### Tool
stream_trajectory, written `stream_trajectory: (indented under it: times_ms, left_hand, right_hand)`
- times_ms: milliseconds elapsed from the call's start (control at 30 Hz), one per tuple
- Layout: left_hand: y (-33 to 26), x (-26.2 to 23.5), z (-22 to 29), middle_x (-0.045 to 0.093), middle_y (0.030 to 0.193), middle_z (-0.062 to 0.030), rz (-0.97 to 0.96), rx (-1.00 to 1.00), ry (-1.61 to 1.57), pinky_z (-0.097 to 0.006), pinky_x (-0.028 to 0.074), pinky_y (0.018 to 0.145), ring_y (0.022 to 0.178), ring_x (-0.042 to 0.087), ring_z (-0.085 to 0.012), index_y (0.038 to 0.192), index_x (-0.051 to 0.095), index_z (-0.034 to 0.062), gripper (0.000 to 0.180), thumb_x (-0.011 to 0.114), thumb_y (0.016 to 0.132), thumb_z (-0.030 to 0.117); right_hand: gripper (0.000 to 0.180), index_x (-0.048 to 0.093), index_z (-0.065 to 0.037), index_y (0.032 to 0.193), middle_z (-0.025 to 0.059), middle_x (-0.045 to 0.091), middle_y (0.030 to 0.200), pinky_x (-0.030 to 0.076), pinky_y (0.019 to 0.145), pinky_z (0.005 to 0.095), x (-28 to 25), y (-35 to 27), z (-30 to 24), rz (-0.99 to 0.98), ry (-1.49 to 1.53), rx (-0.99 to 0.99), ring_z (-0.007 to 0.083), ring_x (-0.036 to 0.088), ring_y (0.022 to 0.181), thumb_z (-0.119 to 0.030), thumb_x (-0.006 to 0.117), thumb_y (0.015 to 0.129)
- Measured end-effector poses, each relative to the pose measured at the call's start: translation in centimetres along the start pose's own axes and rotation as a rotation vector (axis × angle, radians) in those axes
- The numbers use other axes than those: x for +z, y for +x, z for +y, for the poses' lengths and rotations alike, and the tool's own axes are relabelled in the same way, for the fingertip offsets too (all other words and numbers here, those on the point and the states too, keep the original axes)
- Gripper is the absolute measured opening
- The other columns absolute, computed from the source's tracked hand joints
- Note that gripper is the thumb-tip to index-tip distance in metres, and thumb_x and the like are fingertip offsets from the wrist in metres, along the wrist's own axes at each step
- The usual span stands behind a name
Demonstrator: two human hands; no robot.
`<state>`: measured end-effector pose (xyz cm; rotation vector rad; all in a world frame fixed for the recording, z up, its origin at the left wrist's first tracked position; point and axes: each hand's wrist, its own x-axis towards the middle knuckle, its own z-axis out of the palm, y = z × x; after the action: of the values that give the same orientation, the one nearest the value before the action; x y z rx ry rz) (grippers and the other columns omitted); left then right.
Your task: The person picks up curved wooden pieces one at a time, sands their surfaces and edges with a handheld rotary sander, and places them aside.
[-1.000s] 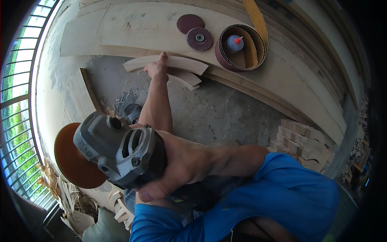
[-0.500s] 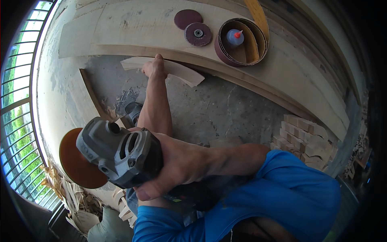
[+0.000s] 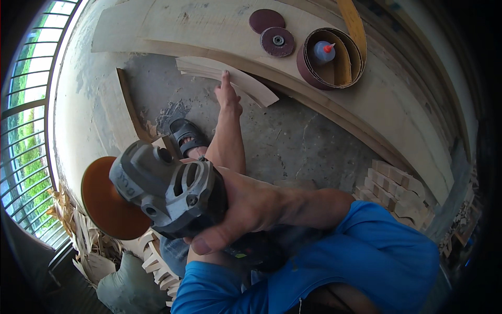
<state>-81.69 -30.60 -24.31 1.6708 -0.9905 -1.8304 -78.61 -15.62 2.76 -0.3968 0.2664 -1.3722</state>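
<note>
My right hand (image 3: pixel 251 204) is wrapped round the body of a grey and black angle grinder (image 3: pixel 167 191), held up close in front of me. A round orange-brown disc (image 3: pixel 112 199) sits on its head and faces left. Beneath the tool my left arm reaches out to a pale curved wooden piece (image 3: pixel 253 90) on the concrete floor. My left hand (image 3: pixel 228 98) is at the near edge of this piece, one digit laid over its top and the others curled below. How the curled fingers meet the wood is partly hidden.
A large pale board (image 3: pixel 204 26) beyond carries two dark red sanding discs (image 3: pixel 277 42) and a sandpaper roll (image 3: pixel 308 73) round a small red-capped bottle (image 3: pixel 324 51). Stacked wooden blocks (image 3: pixel 395 183) stand right. A sandal (image 3: pixel 185 136), a stuffed sack (image 3: pixel 128 288) and a barred window (image 3: pixel 26 125) are left.
The whole view has shifted, bringing my sandalled foot into sight. My left hand has drawn slightly toward me along the curved piece. The grinder stays raised in my right hand.
</note>
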Motion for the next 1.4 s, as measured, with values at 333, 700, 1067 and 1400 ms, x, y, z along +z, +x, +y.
stream_trajectory:
  times_ms: [333, 700, 1067, 1400]
  left_hand:
    - [1.3, -15.0, 12.4, 0.061, 0.122, -0.0209, -0.010, 0.030, 0.207, -0.044, 0.052, 0.084, 0.104, 0.064, -0.0314, 0.129, 0.055, -0.0029, 0.062, 0.074, 0.091, 0.041]
    - [-32.5, -50.0, 20.4, 0.062, 0.142, -0.0192, 0.856, 0.463, 1.173, -0.043, 0.046, 0.112, 0.132, 0.058, -0.0347, 0.148, 0.051, 0.0111, 0.067, 0.065, 0.096, 0.051]
    - [-53.1, -71.3, -14.4, 0.074, 0.099, -0.0164, 1.307, -0.238, 0.107, -0.042, 0.056, 0.076, 0.087, 0.072, -0.0315, 0.109, 0.071, -0.0071, 0.045, 0.073, 0.085, 0.031]
    - [-45.2, -76.2, -20.2, 0.046, 0.142, -0.0359, 1.794, -0.485, -0.072, -0.045, 0.053, 0.103, 0.121, 0.061, -0.0455, 0.123, 0.061, -0.0129, 0.057, 0.075, 0.081, 0.023]
  right_hand:
    - [0.052, 0.051, 0.003, 0.128, 0.0093, 0.056, 0.111, 0.049, 0.090, 0.0395, 2.1, -1.9, 0.9, -0.168, 0.392, 0.029, 0.0228, 0.060, 0.098, -0.028, 0.072, 0.092]
    - [0.049, 0.041, -0.003, 0.123, 0.0080, 0.046, 0.112, 0.044, 0.097, 0.0404, 5.5, 5.0, 0.8, -0.349, 0.277, 0.038, 0.0195, 0.052, 0.105, -0.019, 0.073, 0.090]
    - [0.047, 0.038, -0.003, 0.124, 0.0070, 0.041, 0.107, 0.043, 0.094, 0.0359, 1.4, 6.9, 0.9, -0.270, 0.086, 0.097, 0.0178, 0.048, 0.100, -0.016, 0.070, 0.092]
    - [0.043, 0.039, -0.006, 0.120, 0.0053, 0.041, 0.108, 0.042, 0.096, 0.0351, 0.6, 7.8, -1.7, -0.134, -0.047, 0.010, 0.0175, 0.048, 0.103, -0.004, 0.069, 0.089]
